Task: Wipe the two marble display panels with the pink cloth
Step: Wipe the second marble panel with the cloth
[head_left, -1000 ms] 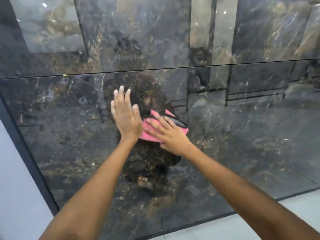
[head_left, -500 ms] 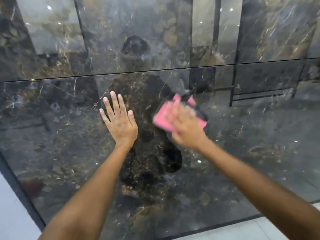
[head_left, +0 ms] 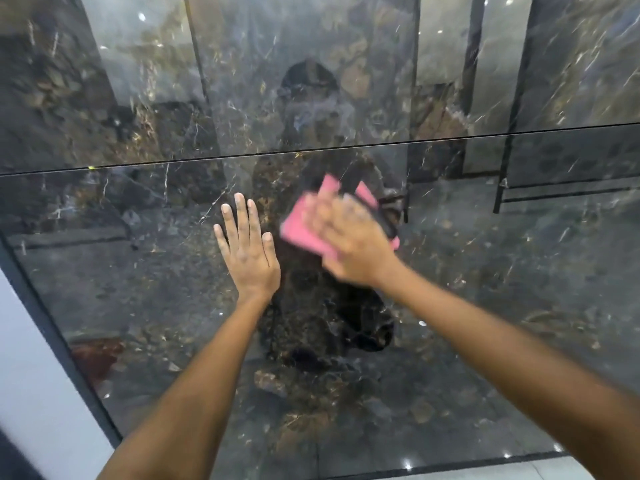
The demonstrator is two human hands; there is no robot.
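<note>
Two dark glossy marble panels stand one above the other, split by a thin horizontal seam. The lower panel (head_left: 485, 289) fills most of the view; the upper panel (head_left: 242, 81) is above the seam. My left hand (head_left: 247, 251) lies flat on the lower panel, fingers straight and pointing up. My right hand (head_left: 349, 242), blurred by motion, presses the pink cloth (head_left: 304, 226) flat against the lower panel just below the seam. Part of the cloth is hidden under my fingers.
A dark frame edge (head_left: 59, 344) runs diagonally down the left side, with a pale wall (head_left: 31, 382) beyond it. A light floor strip (head_left: 519, 471) shows under the panel's bottom edge. The panels reflect a person and the room.
My right hand has swept the pink cloth up and right from beside my left hand, nearer the seam. My left hand has stayed flat on the lower panel.
</note>
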